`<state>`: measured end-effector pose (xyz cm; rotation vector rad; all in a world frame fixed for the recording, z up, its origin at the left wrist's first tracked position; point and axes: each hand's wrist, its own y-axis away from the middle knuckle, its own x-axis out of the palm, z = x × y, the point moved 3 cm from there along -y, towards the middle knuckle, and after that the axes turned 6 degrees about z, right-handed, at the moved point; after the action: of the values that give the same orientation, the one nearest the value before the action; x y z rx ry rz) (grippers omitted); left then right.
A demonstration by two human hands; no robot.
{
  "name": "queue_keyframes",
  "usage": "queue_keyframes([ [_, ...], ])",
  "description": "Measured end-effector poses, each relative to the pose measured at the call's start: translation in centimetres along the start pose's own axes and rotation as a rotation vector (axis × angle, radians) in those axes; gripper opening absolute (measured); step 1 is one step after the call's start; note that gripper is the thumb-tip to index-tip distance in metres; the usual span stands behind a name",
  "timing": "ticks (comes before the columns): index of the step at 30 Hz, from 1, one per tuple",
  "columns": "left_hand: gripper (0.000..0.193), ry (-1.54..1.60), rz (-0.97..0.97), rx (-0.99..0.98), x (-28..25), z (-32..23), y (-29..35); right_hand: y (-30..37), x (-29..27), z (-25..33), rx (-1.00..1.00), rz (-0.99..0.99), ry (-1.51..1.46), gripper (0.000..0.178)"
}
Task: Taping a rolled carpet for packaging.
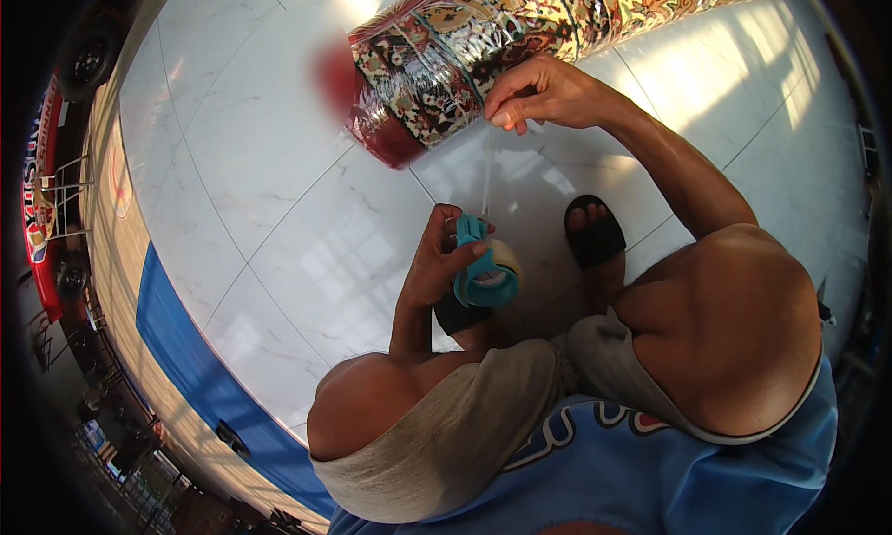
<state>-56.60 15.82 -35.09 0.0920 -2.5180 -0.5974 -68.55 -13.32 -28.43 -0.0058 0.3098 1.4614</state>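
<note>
A rolled patterned rug (502, 47) with a dark red end lies across the upper part of the view, covered in shiny clear film. In my left hand (439, 256) is a teal tape dispenser (485, 280) with a roll of clear tape, held low in front of my knees. From it a thin strip of clear tape (488, 168) runs up, taut, to my right hand (534, 94). Those right fingers are pinched together on the strip, close beside the rug's near edge. Whether the strip touches the film there I cannot tell.
Pale marbled tiles (279, 163) make up the floor, with sunlight patches near the rug. My feet in black sandals (595, 233) are under me. Along the left run a blue strip (190, 340), a tan ledge and a red object (42, 210) near black wheels.
</note>
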Motion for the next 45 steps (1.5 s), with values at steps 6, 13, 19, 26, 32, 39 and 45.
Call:
queue_keyframes([
  [6, 0.069, -0.617, -0.183, -0.032, 2.1, -3.1, 1.0, -0.2, 0.6, 0.6, 0.029, 0.041, -0.264, 0.028],
  [13, 0.067, -0.773, -0.281, -0.049, 3.7, -3.5, 0.5, -0.9, 1.5, 0.0, 0.129, -0.014, -0.300, 0.021],
  [19, 0.064, -0.646, -0.238, -0.112, 3.6, -1.9, -0.6, -2.0, 2.3, 0.5, 0.020, -0.071, -0.171, 0.025],
  [26, 0.057, -0.351, -0.175, -0.002, 3.7, 0.2, -3.6, -3.5, 1.4, 2.2, -0.121, -0.143, 0.382, 0.021],
  [32, 0.054, -0.191, -0.272, -0.013, 3.8, 0.3, -4.9, -4.7, 1.5, 2.3, -0.261, -0.231, 0.653, 0.012],
  [39, 0.053, -0.241, -0.312, -0.003, 4.0, 0.4, -5.6, -5.2, 1.6, 2.0, -0.293, -0.296, 0.803, 0.013],
  [45, 0.054, -0.219, -0.325, 0.007, 3.9, 0.6, -6.1, -5.5, 1.8, 2.0, -0.260, -0.296, 0.858, 0.010],
])
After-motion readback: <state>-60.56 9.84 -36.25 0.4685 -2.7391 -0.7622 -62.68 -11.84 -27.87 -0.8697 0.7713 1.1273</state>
